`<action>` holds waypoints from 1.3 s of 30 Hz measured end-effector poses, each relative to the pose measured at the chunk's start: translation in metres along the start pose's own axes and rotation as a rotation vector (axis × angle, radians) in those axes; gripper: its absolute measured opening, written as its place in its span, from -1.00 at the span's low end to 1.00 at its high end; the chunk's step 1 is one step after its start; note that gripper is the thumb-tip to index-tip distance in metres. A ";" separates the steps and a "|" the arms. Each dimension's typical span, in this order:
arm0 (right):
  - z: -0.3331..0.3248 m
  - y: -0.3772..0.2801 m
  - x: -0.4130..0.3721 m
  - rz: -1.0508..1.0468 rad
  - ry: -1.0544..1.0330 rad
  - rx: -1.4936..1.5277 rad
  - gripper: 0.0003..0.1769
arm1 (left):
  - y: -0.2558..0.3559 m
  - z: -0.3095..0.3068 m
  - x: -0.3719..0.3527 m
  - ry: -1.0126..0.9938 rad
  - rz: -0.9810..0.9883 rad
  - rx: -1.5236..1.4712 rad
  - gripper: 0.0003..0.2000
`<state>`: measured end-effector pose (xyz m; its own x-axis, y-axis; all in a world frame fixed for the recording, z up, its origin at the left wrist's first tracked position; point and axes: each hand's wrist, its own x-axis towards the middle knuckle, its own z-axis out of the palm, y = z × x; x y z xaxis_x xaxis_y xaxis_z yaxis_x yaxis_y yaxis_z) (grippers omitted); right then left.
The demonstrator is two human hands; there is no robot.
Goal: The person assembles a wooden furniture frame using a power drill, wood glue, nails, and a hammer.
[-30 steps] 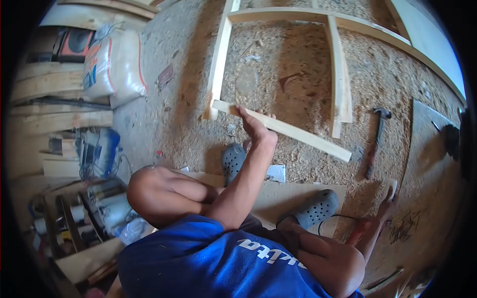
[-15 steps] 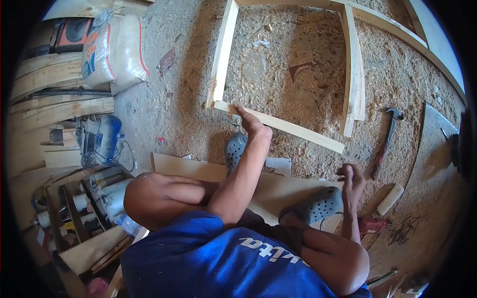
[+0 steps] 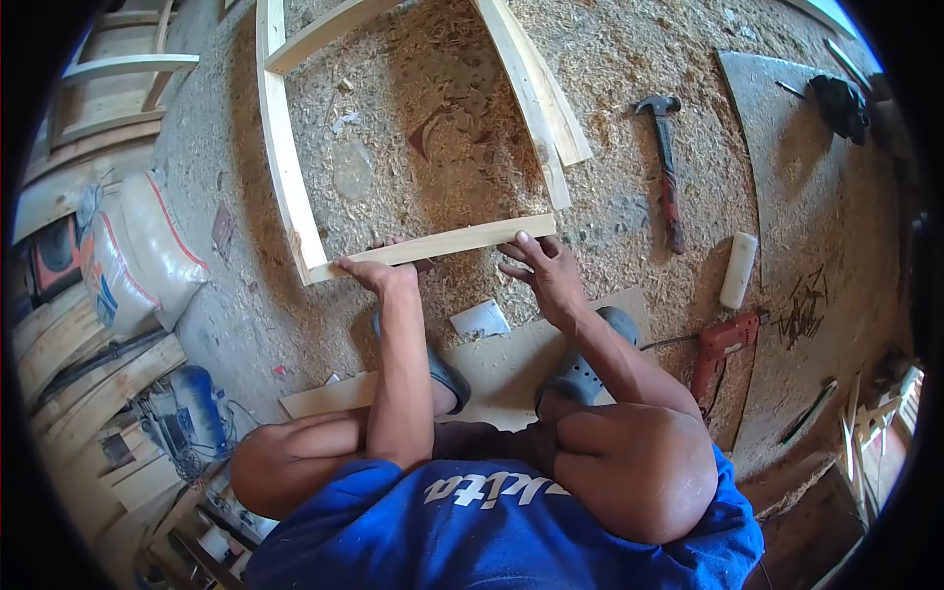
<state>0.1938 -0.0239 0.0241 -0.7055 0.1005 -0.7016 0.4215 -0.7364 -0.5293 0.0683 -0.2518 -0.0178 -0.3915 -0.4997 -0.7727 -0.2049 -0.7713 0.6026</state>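
Observation:
A pale wooden strip [image 3: 447,241] lies across the near end of a wooden frame [image 3: 285,167]. Its left end meets the frame's left rail, and its right end lies close to the end of the right rail [image 3: 526,108]. My left hand [image 3: 385,272] is closed around the strip near that left corner, some fingers hidden beneath the wood. At the opposite end my right hand [image 3: 549,278] grips the strip, thumb on its face, other fingers bent below. Beside the right rail rests another wooden piece [image 3: 562,118].
A claw hammer [image 3: 666,172] lies right of the frame. Nearby are a white block [image 3: 738,270], a red drill [image 3: 726,346] and scattered nails [image 3: 804,307]. Filled sacks [image 3: 143,251] and a blue power tool [image 3: 197,413] stand at left. Sawdust covers the floor.
My right hand has risen from near my knee to the strip's right end. That end has swung towards the frame's right rail. The camera view has turned and shifted right.

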 end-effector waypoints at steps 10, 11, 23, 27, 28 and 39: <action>0.004 -0.007 0.022 -0.054 -0.017 -0.018 -0.39 | 0.004 0.010 -0.015 -0.002 -0.022 -0.047 -0.25; 0.003 -0.007 0.022 -0.062 -0.020 -0.016 -0.39 | 0.005 0.011 -0.017 0.008 -0.016 -0.034 -0.26; -0.003 -0.002 0.028 -0.079 -0.005 -0.060 -0.36 | 0.015 -0.020 -0.008 -0.122 0.030 0.216 -0.25; -0.004 0.002 0.034 -0.103 -0.001 -0.057 -0.38 | 0.023 0.002 -0.077 0.117 0.416 0.581 -0.41; -0.001 0.003 0.034 -0.108 0.008 -0.040 -0.38 | 0.021 0.005 -0.089 -0.140 0.643 0.820 -0.48; -0.006 0.022 0.045 -0.216 -0.025 0.027 -0.54 | -0.076 0.132 -0.129 -1.675 0.014 2.276 -0.40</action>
<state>0.1743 -0.0315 -0.0219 -0.7918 0.2413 -0.5612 0.2439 -0.7174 -0.6525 0.0159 -0.0769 0.0629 -0.1048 0.6352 -0.7652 0.2003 0.7672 0.6094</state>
